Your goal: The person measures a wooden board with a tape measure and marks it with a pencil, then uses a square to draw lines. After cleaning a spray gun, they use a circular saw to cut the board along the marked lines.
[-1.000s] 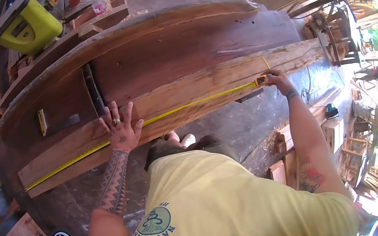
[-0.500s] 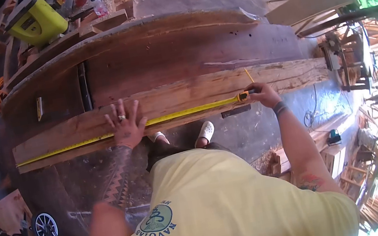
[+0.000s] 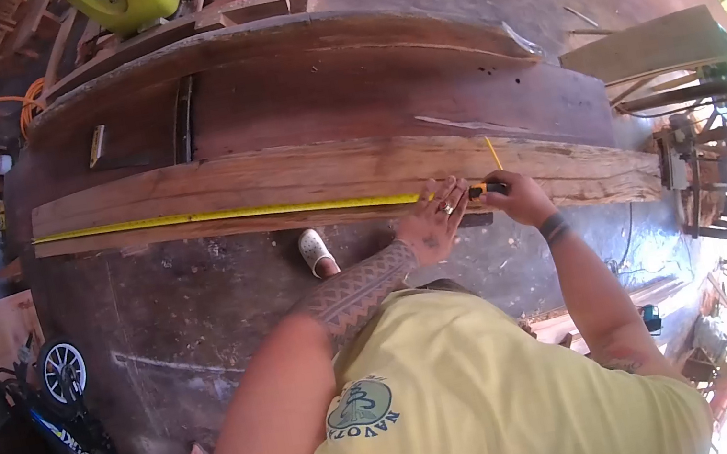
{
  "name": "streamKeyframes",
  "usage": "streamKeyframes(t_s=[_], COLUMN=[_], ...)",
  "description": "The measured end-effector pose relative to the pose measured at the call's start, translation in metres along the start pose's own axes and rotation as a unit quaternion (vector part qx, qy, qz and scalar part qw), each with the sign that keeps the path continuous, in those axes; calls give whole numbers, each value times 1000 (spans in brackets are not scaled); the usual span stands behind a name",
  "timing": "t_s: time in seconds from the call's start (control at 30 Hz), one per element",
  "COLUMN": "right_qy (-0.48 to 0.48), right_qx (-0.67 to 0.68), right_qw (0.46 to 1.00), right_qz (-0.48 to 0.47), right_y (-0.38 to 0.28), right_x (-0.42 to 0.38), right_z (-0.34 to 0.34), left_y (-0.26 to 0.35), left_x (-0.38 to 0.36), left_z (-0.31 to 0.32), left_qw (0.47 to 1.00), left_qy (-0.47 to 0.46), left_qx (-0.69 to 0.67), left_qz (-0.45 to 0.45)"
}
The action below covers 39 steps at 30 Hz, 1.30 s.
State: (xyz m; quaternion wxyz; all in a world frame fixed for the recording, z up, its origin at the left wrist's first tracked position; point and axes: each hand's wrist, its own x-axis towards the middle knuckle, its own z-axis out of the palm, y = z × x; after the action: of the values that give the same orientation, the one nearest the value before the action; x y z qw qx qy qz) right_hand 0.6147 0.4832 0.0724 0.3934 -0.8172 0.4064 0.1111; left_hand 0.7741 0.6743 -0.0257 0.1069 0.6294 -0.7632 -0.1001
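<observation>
Right hand: the hand (image 3: 524,199) is closed on the right end of the tape case (image 3: 482,191), right of centre in the frame; a thin yellow pencil (image 3: 493,151) stands up from its fingertips.
Left hand: the hand (image 3: 433,222) is open, laid palm down, fingers together over the blade (image 3: 225,215) just left of the case. Whether it presses is not determinable.
Hand spacing: side by side, near one another, both at the board's lower edge.
Blade: drawn out from the case towards the left of the frame, lying on the board; the left hand is nearer its far end, which is well apart from both hands.
Board: the plank (image 3: 294,166) lies under and just above the hands. Long axis runs from middle left to middle right, dipping slightly rightwards; the longer portion is left of the hands.
Blade against board: roughly lengthwise, near the lower edge at left.
Beyond board: square (image 3: 96,146) and dark bar (image 3: 184,120), upper left.
Below board: one light clog (image 3: 314,246), left of the left hand.
</observation>
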Motion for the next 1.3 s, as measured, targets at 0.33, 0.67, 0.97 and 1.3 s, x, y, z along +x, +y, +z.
streamKeyframes(t_s=[0.33, 0.67, 0.97, 1.3], right_qy=[12, -70, 5, 59], right_qx=[204, 274, 118, 84], right_qw=[953, 956, 972, 962], right_qz=[-225, -72, -201, -255], right_y=[-66, -78, -72, -77], right_x=[3, 35, 30, 38], right_z=[13, 77, 86, 94], left_y=[15, 12, 9, 9], left_x=[3, 3, -1, 0], left_z=[7, 3, 0, 2], left_qw=[996, 979, 968, 974], left_qy=[-91, -172, -182, -178], left_qx=[-12, -98, -162, -131], left_qz=[-18, -40, -66, -55])
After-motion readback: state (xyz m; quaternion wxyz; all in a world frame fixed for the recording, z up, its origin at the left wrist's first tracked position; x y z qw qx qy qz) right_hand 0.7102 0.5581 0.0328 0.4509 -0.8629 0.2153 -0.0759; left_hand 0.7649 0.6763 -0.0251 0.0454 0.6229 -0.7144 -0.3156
